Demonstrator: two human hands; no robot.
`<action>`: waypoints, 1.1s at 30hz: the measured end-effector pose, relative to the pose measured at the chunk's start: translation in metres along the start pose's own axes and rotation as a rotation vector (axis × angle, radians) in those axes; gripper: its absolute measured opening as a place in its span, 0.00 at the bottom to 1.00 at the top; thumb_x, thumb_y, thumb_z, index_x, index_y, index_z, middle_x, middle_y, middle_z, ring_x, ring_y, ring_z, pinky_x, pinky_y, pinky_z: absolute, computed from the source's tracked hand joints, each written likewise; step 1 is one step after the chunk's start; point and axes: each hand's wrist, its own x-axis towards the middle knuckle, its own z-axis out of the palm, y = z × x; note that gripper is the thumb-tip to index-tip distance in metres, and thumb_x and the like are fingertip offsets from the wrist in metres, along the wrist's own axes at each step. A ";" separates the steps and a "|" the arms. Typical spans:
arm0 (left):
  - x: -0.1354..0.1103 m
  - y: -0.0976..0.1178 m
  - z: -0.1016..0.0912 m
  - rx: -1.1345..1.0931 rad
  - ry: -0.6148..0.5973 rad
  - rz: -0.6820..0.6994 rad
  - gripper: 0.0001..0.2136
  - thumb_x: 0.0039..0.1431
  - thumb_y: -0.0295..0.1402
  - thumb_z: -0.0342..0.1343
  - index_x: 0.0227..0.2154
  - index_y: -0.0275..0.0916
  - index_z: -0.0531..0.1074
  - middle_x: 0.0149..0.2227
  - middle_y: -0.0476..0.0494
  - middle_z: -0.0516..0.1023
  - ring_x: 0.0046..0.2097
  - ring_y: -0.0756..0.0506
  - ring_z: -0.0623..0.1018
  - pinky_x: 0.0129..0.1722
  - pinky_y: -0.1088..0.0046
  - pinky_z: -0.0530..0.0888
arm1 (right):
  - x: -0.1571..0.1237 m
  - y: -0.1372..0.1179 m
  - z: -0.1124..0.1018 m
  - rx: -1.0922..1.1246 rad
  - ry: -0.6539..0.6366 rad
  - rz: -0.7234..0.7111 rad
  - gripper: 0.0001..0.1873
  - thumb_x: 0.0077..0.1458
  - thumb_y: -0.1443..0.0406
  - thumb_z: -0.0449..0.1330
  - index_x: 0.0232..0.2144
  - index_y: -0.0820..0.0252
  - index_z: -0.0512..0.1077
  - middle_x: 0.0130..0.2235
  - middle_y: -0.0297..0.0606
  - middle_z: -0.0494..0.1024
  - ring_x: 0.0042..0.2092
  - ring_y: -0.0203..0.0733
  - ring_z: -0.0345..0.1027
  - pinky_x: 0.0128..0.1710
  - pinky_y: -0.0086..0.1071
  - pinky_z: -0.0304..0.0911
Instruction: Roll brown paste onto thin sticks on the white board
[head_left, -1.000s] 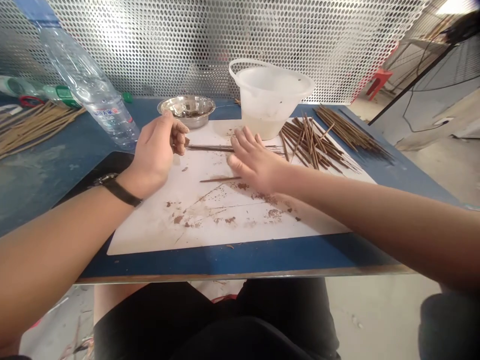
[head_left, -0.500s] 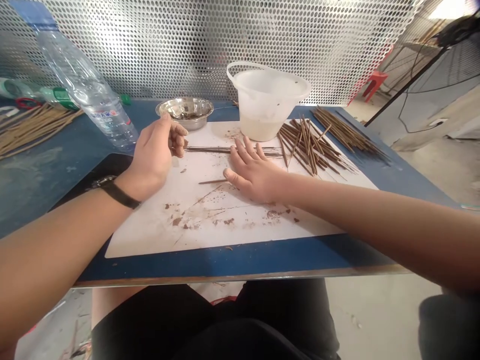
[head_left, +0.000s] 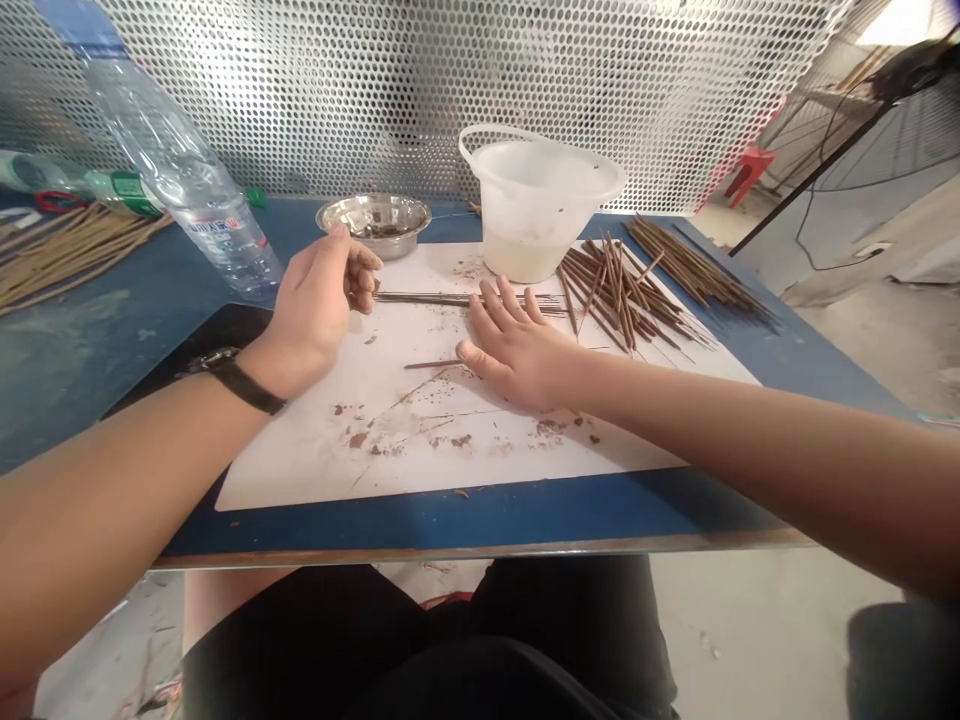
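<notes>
My left hand (head_left: 315, 305) hangs loosely curled just above the white board (head_left: 300, 470), its fingertips beside the left end of a row of thin brown coated sticks (head_left: 442, 298). Nothing shows in its grip. My right hand (head_left: 521, 355) lies flat on the board with fingers spread, their tips reaching that row. A single short brown stick (head_left: 431, 365) lies next to my right thumb. Brown crumbs (head_left: 397, 425) are scattered over the board in front of my hands.
A loose pile of brown sticks (head_left: 619, 295) lies by a white plastic bucket (head_left: 536, 205) holding cloudy liquid. A steel bowl (head_left: 373, 222) and plastic water bottle (head_left: 180, 170) stand behind. Stick bundles (head_left: 67, 250) lie left, others (head_left: 697, 265) right, on the blue table. A perforated metal screen (head_left: 360, 90) rises behind.
My right hand has slid towards me and slightly right, its fingers spreading, so more of the stick row shows. My left hand has barely moved.
</notes>
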 end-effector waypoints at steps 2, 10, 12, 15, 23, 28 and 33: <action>0.000 0.000 0.000 0.006 0.004 -0.002 0.31 0.67 0.69 0.54 0.26 0.45 0.76 0.24 0.48 0.71 0.25 0.48 0.70 0.34 0.60 0.72 | -0.003 -0.003 -0.001 -0.001 -0.016 0.017 0.57 0.71 0.33 0.30 0.84 0.65 0.36 0.85 0.48 0.33 0.83 0.72 0.15 0.79 0.75 0.23; 0.002 -0.003 -0.001 -0.007 0.003 0.012 0.34 0.68 0.71 0.52 0.26 0.44 0.76 0.24 0.48 0.70 0.25 0.48 0.69 0.30 0.62 0.69 | 0.052 0.026 -0.022 0.067 -0.031 0.005 0.52 0.73 0.36 0.28 0.84 0.60 0.45 0.85 0.48 0.41 0.83 0.76 0.21 0.77 0.79 0.28; 0.002 -0.004 -0.002 -0.010 -0.010 0.012 0.34 0.69 0.70 0.51 0.27 0.44 0.77 0.25 0.48 0.70 0.26 0.48 0.70 0.31 0.62 0.68 | 0.055 0.026 -0.021 0.074 -0.020 -0.025 0.51 0.73 0.36 0.30 0.84 0.59 0.46 0.85 0.47 0.42 0.83 0.75 0.23 0.77 0.79 0.30; 0.002 -0.006 -0.002 -0.014 -0.014 -0.002 0.34 0.70 0.70 0.50 0.27 0.44 0.77 0.25 0.47 0.70 0.26 0.48 0.70 0.30 0.61 0.68 | 0.042 0.015 -0.013 0.062 -0.007 0.002 0.56 0.72 0.34 0.31 0.84 0.65 0.43 0.85 0.51 0.40 0.83 0.74 0.21 0.79 0.75 0.29; 0.001 -0.006 0.000 -0.027 -0.009 0.007 0.33 0.68 0.70 0.51 0.27 0.45 0.77 0.24 0.46 0.69 0.28 0.46 0.71 0.30 0.61 0.68 | -0.003 -0.005 -0.001 0.019 -0.005 0.007 0.57 0.71 0.33 0.29 0.84 0.65 0.39 0.85 0.46 0.34 0.83 0.69 0.18 0.81 0.68 0.27; 0.001 -0.004 0.000 -0.006 -0.001 -0.006 0.34 0.70 0.70 0.48 0.26 0.44 0.76 0.25 0.45 0.70 0.28 0.46 0.71 0.31 0.59 0.68 | 0.034 0.008 -0.008 0.028 0.001 0.066 0.58 0.70 0.32 0.31 0.84 0.67 0.39 0.85 0.50 0.37 0.83 0.72 0.20 0.80 0.73 0.23; 0.000 -0.004 0.000 -0.012 -0.026 -0.006 0.32 0.67 0.70 0.53 0.26 0.45 0.77 0.25 0.46 0.70 0.27 0.46 0.70 0.30 0.60 0.68 | 0.016 0.006 -0.005 0.017 -0.002 0.025 0.59 0.70 0.32 0.28 0.84 0.67 0.37 0.85 0.48 0.34 0.83 0.72 0.18 0.80 0.72 0.24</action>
